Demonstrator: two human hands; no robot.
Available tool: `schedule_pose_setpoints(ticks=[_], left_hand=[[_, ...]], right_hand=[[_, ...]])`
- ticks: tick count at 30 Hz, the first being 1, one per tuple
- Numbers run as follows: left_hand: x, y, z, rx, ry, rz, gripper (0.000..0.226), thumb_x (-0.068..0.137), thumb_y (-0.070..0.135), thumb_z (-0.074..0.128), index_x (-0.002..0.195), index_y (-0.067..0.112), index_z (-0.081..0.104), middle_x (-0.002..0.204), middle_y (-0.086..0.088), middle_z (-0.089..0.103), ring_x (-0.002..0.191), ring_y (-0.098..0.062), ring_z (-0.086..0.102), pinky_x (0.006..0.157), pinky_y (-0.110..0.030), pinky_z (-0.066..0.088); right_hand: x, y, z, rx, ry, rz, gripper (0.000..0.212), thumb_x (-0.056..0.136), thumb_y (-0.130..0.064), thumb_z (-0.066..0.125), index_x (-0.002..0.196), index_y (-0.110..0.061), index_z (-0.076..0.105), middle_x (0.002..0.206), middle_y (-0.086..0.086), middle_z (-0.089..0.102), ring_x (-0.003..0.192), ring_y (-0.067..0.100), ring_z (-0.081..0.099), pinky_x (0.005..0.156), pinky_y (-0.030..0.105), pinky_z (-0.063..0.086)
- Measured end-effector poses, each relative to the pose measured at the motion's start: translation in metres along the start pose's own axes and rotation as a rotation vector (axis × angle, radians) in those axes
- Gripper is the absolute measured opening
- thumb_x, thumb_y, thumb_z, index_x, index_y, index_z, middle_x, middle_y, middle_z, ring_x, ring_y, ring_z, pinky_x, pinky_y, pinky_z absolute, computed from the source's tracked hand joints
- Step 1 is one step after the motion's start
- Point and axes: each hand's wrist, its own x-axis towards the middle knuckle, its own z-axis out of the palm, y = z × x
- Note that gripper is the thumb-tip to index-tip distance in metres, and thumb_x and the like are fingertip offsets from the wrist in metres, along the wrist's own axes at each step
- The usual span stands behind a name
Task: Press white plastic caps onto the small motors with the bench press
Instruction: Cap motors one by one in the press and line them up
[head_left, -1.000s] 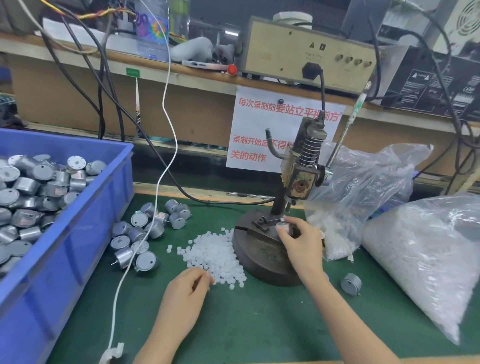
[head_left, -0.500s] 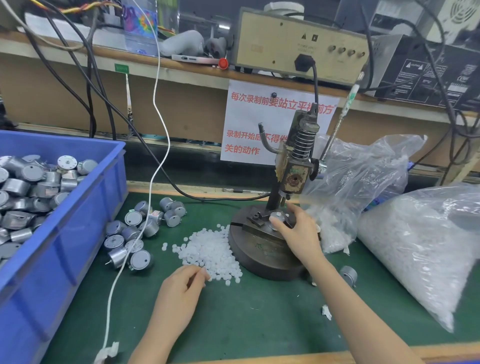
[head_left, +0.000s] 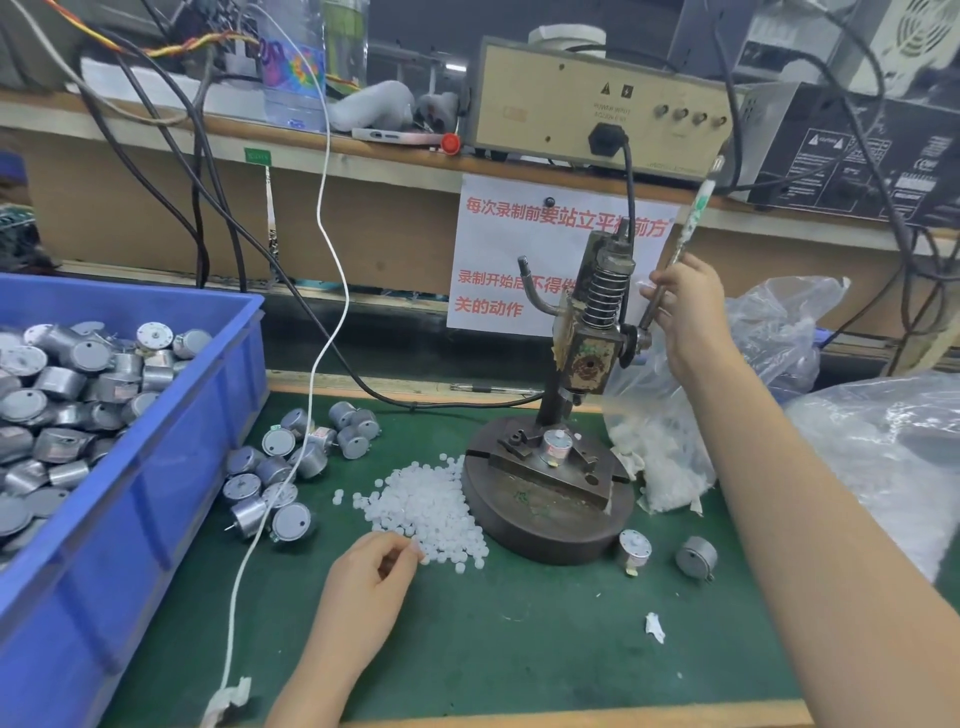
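Cap-pressing station: my right hand grips the slim metal lever of the rusty bench press.
Below those fingers, a small silver cylindrical motor stands in the press fixture. My left hand rests on the green worktop, fingers curled at the near edge of the heap of small white plastic caps; whether they pinch one, I cannot tell.

1. Worktop has a green mat and a wood strip along the near edge.
2. Brown back panel behind; white paper sign with red Chinese print fixed on it.
3. Wooden shelf above holds a beige power unit, a black box and a clear bottle.
4. Black cables and a white cord hang down to the worktop.
5. Even indoor light.
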Motion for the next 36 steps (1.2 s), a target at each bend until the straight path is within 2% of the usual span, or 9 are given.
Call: schedule_pose_setpoints(ticks=[5, 9, 14, 17, 21, 23, 26, 30, 36], left_hand=[[0.003, -0.004, 0.002, 0.099, 0.056, 0.036, 0.019, 0.086, 0.012, 0.060, 0.068, 0.016, 0.062, 0.072, 0.005, 0.053, 0.067, -0.008, 0.048, 0.062, -0.010, 0.034], [0.007, -0.009, 0.006, 0.218, 0.090, 0.032, 0.018, 0.084, 0.007, 0.061, 0.067, 0.013, 0.060, 0.072, 0.003, 0.050, 0.073, -0.020, 0.049, 0.066, -0.024, 0.035], [0.006, -0.009, 0.008, 0.247, 0.050, 0.066, 0.031, 0.080, 0.005, 0.064, 0.067, 0.030, 0.051, 0.075, 0.008, 0.050, 0.076, -0.019, 0.049, 0.070, -0.028, 0.037], [0.007, -0.010, 0.008, 0.241, 0.026, 0.073, 0.031, 0.080, 0.005, 0.065, 0.068, 0.031, 0.052, 0.078, 0.009, 0.051, 0.078, -0.016, 0.049, 0.069, -0.025, 0.037], [0.008, -0.012, 0.006, 0.241, 0.009, 0.068, 0.018, 0.081, 0.005, 0.066, 0.071, 0.020, 0.061, 0.080, 0.009, 0.051, 0.078, -0.016, 0.050, 0.070, -0.024, 0.037], [0.008, -0.013, 0.005, 0.244, 0.002, 0.068, 0.016, 0.080, 0.006, 0.067, 0.072, 0.019, 0.063, 0.080, 0.008, 0.053, 0.079, -0.017, 0.051, 0.072, -0.026, 0.040], [0.007, -0.012, 0.005, 0.235, -0.007, 0.077, 0.023, 0.078, 0.006, 0.069, 0.069, 0.025, 0.060, 0.080, 0.008, 0.053, 0.079, -0.018, 0.051, 0.072, -0.028, 0.041], [0.006, -0.011, 0.005, 0.229, -0.016, 0.079, 0.023, 0.079, 0.007, 0.068, 0.068, 0.025, 0.059, 0.080, 0.009, 0.053, 0.079, -0.017, 0.051, 0.071, -0.026, 0.039], [0.004, -0.013, 0.004, 0.219, -0.003, 0.087, 0.027, 0.079, 0.007, 0.068, 0.068, 0.030, 0.058, 0.081, 0.011, 0.054, 0.079, -0.015, 0.052, 0.070, -0.024, 0.037]], right_hand=[[-0.023, 0.007, -0.009, 0.057, -0.024, -0.133, 0.015, 0.090, -0.007, 0.043, 0.089, -0.022, 0.044, 0.082, -0.005, 0.048, 0.074, 0.010, 0.052, 0.079, 0.028, 0.044], [-0.043, 0.024, -0.032, 0.107, -0.117, -0.174, 0.021, 0.094, -0.016, 0.046, 0.073, -0.020, 0.046, 0.075, -0.007, 0.055, 0.090, 0.014, 0.061, 0.092, 0.028, 0.046], [-0.045, 0.026, -0.028, 0.148, -0.099, -0.225, 0.020, 0.091, -0.014, 0.050, 0.073, -0.022, 0.047, 0.072, -0.005, 0.053, 0.088, 0.017, 0.057, 0.094, 0.032, 0.046], [-0.047, 0.036, -0.025, 0.165, -0.104, -0.263, 0.006, 0.083, -0.019, 0.051, 0.084, -0.026, 0.051, 0.091, -0.002, 0.058, 0.098, 0.014, 0.058, 0.089, 0.023, 0.046], [-0.048, 0.058, -0.040, 0.125, 0.054, -0.154, 0.019, 0.087, -0.016, 0.051, 0.102, -0.026, 0.058, 0.117, 0.001, 0.062, 0.111, 0.009, 0.057, 0.097, 0.025, 0.043], [-0.053, 0.073, -0.044, -0.056, 0.100, -0.049, 0.015, 0.088, -0.015, 0.050, 0.097, -0.021, 0.061, 0.113, 0.006, 0.064, 0.107, 0.016, 0.059, 0.091, 0.026, 0.045], [-0.065, 0.105, -0.034, -0.489, -0.113, 0.067, 0.017, 0.091, -0.021, 0.051, 0.101, -0.017, 0.065, 0.108, 0.007, 0.065, 0.099, 0.019, 0.059, 0.071, 0.025, 0.041], [-0.077, 0.135, -0.008, -0.687, -0.315, -0.033, 0.039, 0.088, -0.031, 0.057, 0.123, -0.013, 0.058, 0.121, 0.004, 0.060, 0.107, 0.014, 0.053, 0.086, 0.024, 0.037], [-0.084, 0.139, 0.006, -0.936, -0.225, -0.309, 0.035, 0.087, -0.025, 0.063, 0.118, -0.008, 0.061, 0.118, 0.009, 0.059, 0.114, 0.027, 0.046, 0.092, 0.027, 0.030]])
